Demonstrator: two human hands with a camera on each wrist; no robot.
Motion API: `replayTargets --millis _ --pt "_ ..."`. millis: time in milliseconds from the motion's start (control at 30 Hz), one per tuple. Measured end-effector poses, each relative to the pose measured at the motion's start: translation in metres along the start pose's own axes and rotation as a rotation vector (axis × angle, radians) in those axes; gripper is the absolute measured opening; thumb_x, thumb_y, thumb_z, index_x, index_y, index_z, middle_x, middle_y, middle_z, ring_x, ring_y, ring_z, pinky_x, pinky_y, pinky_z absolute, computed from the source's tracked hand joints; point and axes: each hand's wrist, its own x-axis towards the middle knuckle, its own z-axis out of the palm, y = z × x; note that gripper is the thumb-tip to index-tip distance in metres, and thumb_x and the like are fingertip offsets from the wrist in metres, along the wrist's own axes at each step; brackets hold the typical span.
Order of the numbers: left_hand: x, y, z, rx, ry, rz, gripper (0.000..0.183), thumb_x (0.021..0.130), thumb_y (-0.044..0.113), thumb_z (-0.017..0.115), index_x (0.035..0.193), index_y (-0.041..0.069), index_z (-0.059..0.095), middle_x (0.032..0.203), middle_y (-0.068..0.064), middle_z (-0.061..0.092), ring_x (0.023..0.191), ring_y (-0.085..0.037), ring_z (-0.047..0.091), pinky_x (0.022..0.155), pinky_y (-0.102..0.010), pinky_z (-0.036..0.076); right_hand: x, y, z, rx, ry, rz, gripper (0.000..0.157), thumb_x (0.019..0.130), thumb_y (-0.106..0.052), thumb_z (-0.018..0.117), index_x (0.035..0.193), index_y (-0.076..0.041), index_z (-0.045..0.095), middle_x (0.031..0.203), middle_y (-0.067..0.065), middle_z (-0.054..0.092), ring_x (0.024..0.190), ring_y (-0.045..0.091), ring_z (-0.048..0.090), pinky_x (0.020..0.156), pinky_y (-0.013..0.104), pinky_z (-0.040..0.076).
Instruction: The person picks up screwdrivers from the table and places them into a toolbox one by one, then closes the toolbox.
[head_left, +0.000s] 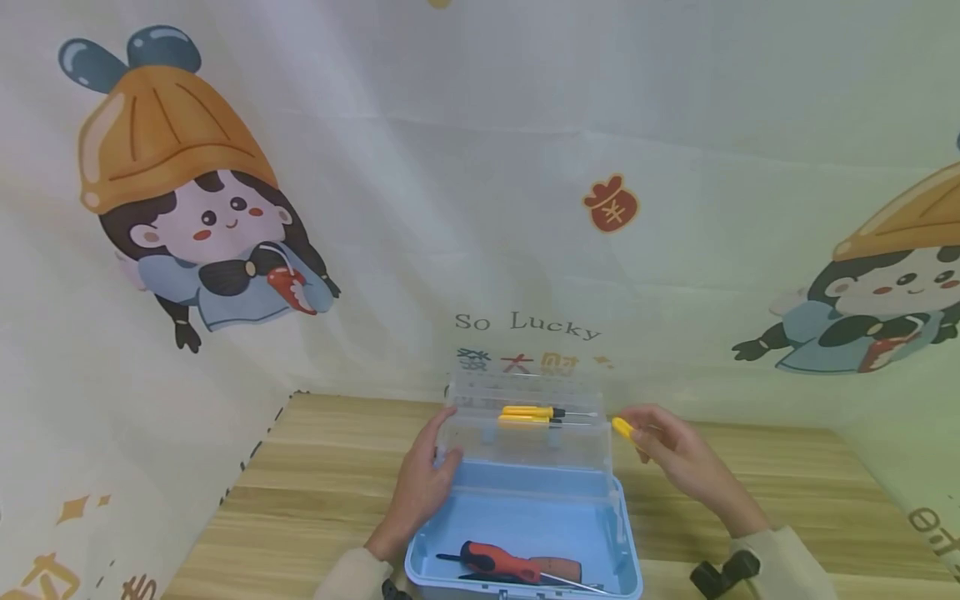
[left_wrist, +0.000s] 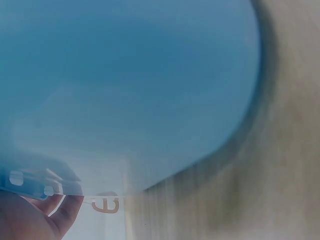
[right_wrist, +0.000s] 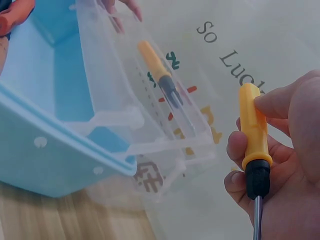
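Observation:
A light blue toolbox point(head_left: 517, 525) stands with its clear lid point(head_left: 525, 450) raised at the back. My left hand point(head_left: 423, 483) grips the lid's left edge between thumb and fingers; the left wrist view shows part of that hand point(left_wrist: 30, 220) low in the corner. A yellow-handled screwdriver point(right_wrist: 155, 59) lies in the lid's tray; a second yellow shape just under it may be its reflection. Right of the lid, my right hand point(head_left: 675, 454) holds another yellow-handled screwdriver point(right_wrist: 255, 125), its metal shaft pointing back past the palm.
Inside the toolbox lie a red-and-black screwdriver point(head_left: 498, 560) and a brownish-red handle point(head_left: 562, 569), partly overlapping. The wooden table point(head_left: 322, 467) reaches a printed cloth point(head_left: 390, 208) hanging behind and at both sides.

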Motion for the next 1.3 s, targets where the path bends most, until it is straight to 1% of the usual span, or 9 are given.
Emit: replayTargets --millis 167,267,433,567,767,933,1067,1133,1300 --pt "0.0 0.001 0.0 0.002 -0.004 -0.005 0.055 0.098 0.012 0.057 0.15 0.018 0.04 0.156 -0.004 0.04 0.14 -0.031 0.041 0.111 -0.058 0.038 0.007 -0.004 0.002 0.001 -0.013 -0.03 0.031 0.102 -0.017 0.053 0.129 -0.003 0.056 0.109 0.013 0.063 0.077 0.019 0.06 0.067 0.027 0.054" --pt "0.0 0.0 0.0 0.006 -0.003 -0.009 0.055 0.098 0.012 0.057 0.15 0.021 0.04 0.156 -0.004 0.039 0.141 -0.03 0.041 0.111 -0.058 0.037 0.011 -0.006 0.002 0.007 -0.022 -0.064 0.031 0.102 -0.014 0.053 0.13 0.0 0.054 0.109 0.017 0.064 0.078 0.024 0.061 0.067 0.027 0.055" --pt "0.0 -0.001 0.0 0.01 0.002 -0.012 0.055 0.097 0.012 0.057 0.149 0.024 0.041 0.156 -0.004 0.04 0.138 -0.03 0.043 0.109 -0.057 0.04 0.017 -0.013 0.004 0.014 -0.044 -0.047 0.033 0.101 -0.015 0.055 0.131 0.0 0.054 0.111 0.022 0.064 0.078 0.02 0.062 0.068 0.027 0.055" --pt "0.001 -0.001 0.0 0.013 0.008 -0.011 0.056 0.097 0.012 0.058 0.149 0.024 0.041 0.155 -0.004 0.041 0.138 -0.03 0.044 0.109 -0.057 0.04 0.022 -0.017 0.006 0.016 -0.066 -0.039 0.032 0.101 -0.016 0.056 0.13 -0.002 0.055 0.108 0.02 0.064 0.078 0.02 0.061 0.067 0.027 0.055" --pt "0.001 -0.001 0.0 0.007 0.016 -0.005 0.056 0.096 0.012 0.058 0.148 0.026 0.042 0.154 -0.005 0.042 0.137 -0.03 0.045 0.109 -0.057 0.04 0.031 -0.021 0.007 0.002 -0.078 -0.056 0.028 0.101 -0.013 0.056 0.127 -0.004 0.057 0.103 0.019 0.062 0.076 0.019 0.06 0.066 0.026 0.053" --pt "0.001 0.0 0.0 0.005 0.016 -0.005 0.055 0.097 0.012 0.058 0.148 0.027 0.043 0.154 -0.004 0.042 0.135 -0.029 0.047 0.108 -0.056 0.041 0.039 -0.022 0.009 -0.006 -0.092 -0.073 0.027 0.101 -0.014 0.055 0.126 -0.003 0.057 0.103 0.02 0.062 0.077 0.023 0.06 0.067 0.027 0.054" --pt "0.001 0.0 0.0 0.007 0.014 -0.009 0.055 0.097 0.012 0.058 0.148 0.027 0.042 0.155 -0.004 0.041 0.14 -0.029 0.041 0.112 -0.057 0.037 0.043 -0.024 0.01 -0.01 -0.101 -0.073 0.028 0.101 -0.015 0.056 0.127 -0.004 0.058 0.101 0.015 0.063 0.077 0.028 0.061 0.068 0.028 0.054" --pt "0.001 0.001 0.0 0.006 0.012 -0.007 0.056 0.096 0.012 0.058 0.148 0.027 0.042 0.156 -0.004 0.041 0.141 -0.029 0.04 0.112 -0.058 0.036 0.045 -0.024 0.011 -0.017 -0.107 -0.073 0.028 0.101 -0.015 0.055 0.126 -0.004 0.058 0.1 0.012 0.064 0.077 0.027 0.061 0.069 0.028 0.054" --pt "0.001 0.0 0.0 0.003 0.012 -0.012 0.056 0.096 0.011 0.058 0.148 0.026 0.042 0.155 -0.005 0.042 0.137 -0.029 0.044 0.11 -0.057 0.039 0.05 -0.026 0.014 -0.023 -0.123 -0.072 0.028 0.102 -0.016 0.054 0.127 -0.004 0.059 0.1 0.018 0.064 0.077 0.026 0.061 0.069 0.029 0.053"
